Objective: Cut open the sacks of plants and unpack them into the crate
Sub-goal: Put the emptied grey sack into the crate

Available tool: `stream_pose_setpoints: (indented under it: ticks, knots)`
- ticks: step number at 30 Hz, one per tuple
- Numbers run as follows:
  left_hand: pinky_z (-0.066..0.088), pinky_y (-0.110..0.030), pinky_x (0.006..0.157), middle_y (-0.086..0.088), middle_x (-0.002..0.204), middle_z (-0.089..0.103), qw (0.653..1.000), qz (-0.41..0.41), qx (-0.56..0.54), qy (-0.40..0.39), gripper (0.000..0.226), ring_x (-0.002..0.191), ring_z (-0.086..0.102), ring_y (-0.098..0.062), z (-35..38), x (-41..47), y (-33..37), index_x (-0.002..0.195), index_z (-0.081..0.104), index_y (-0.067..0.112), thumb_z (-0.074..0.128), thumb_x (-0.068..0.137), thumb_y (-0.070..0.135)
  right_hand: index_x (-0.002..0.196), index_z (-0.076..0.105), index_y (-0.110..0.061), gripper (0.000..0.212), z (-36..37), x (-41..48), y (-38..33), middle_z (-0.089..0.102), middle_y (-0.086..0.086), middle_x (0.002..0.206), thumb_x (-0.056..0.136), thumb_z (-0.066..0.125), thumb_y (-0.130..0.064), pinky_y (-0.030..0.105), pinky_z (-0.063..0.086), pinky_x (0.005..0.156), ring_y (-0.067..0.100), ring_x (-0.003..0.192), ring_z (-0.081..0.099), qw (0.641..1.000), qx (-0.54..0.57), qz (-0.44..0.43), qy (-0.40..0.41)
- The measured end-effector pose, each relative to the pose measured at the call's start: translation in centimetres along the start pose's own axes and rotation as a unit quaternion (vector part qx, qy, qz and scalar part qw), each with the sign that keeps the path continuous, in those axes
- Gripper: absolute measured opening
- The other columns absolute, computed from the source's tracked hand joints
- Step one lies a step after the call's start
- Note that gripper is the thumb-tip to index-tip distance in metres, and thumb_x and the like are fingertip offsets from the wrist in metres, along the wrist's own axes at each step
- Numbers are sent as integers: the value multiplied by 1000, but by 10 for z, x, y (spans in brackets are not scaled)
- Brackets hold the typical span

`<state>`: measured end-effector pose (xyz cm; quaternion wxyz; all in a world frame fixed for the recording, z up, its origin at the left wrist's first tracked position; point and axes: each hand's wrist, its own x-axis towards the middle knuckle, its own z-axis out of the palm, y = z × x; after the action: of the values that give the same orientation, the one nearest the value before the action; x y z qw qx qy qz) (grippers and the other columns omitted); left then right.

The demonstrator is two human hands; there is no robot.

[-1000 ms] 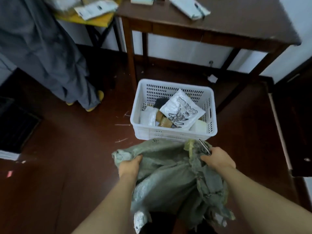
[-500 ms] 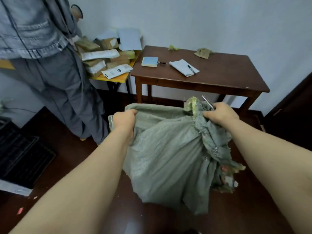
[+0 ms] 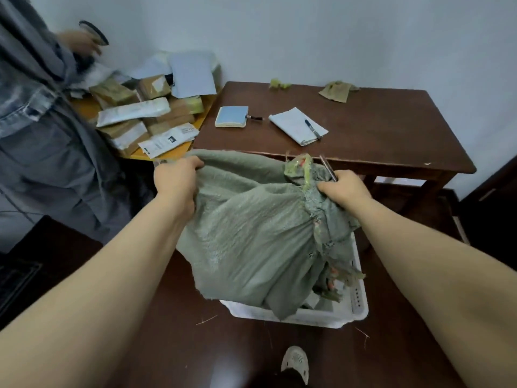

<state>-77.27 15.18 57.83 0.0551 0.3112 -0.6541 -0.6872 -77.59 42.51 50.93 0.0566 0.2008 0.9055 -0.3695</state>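
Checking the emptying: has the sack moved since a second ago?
Yes. The sack rose from the near side of the white crate and now hangs over it.

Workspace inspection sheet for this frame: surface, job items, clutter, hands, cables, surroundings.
Surface: dark wooden floor, straw bits on it.
Job's things: grey-green sack held up, its lower end hanging over the white crate.
Clutter: parcels piled on the yellow table; notebook and paper with pen on the brown table.
Grippers: left hand grips the sack's edge; right hand grips its bunched neck, with a metal tool.
Cables: nothing seen.
Surroundings: white wall; another person at left.
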Motion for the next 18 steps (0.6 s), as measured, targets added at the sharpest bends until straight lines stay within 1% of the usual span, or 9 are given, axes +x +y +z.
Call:
stream_pose_setpoints:
  ticks: [3,7,9,11,12,14,16,17,18]
  knots:
    - [52,-37,71,-12,93,62,999,-29,30,21,36,83,62,-26,21,31,-30,105,53,4,71,76,16,98,61,-30,19,28,39,22,65,2,92,83,60,-42,33,49,75,24,86,61,999,6,26,-41]
    - [55,-36,72,-15,99,67,993,-75,79,36,39,86,65,-28,38,74,-85,109,62,1,72,75,18,109,60,-23,26,69,76,58,65,4,99,85,58,-35,41,52,85,25,91,62,993,19,66,-91]
    - [55,-38,75,-14,94,67,990,-97,99,34,31,86,65,-29,45,92,-112,103,64,1,72,78,17,115,57,-23,31,89,92,78,65,5,103,85,58,-32,45,51,87,26,93,62,990,26,89,-106]
    - [55,-41,80,-11,84,65,985,-105,133,29,16,85,64,-29,53,109,-140,86,64,5,72,80,17,121,54,-23,35,107,108,96,65,7,107,87,58,-31,47,51,88,28,96,61,988,23,103,-113]
    - [54,-40,79,-9,78,63,981,-107,159,28,15,81,63,-28,55,117,-154,78,61,8,72,81,18,122,54,-23,36,116,114,105,65,7,109,87,58,-31,47,51,88,28,98,61,987,14,108,-115]
    - [49,-31,65,-6,71,59,969,-101,223,24,22,70,59,-22,60,137,-183,68,57,10,70,82,19,121,55,-23,36,134,126,123,65,6,110,87,59,-33,46,50,88,27,99,60,986,6,119,-119]
    - [41,-28,54,-7,65,55,948,-83,309,4,28,65,55,-23,65,157,-207,63,55,8,67,84,22,121,55,-25,36,153,136,144,64,4,108,86,59,-34,44,51,85,27,98,60,983,-15,133,-125]
    - [39,-30,54,-9,65,55,934,-71,349,-14,30,65,55,-25,68,167,-218,62,53,7,66,84,23,121,54,-26,38,162,141,153,65,5,109,85,60,-34,43,51,84,28,98,60,982,-29,139,-121]
    - [41,-33,59,-12,71,58,917,-52,393,-40,31,72,57,-28,72,176,-227,61,53,7,66,83,25,123,53,-26,40,172,144,163,65,6,110,84,61,-33,40,51,82,29,99,60,981,-47,147,-114]
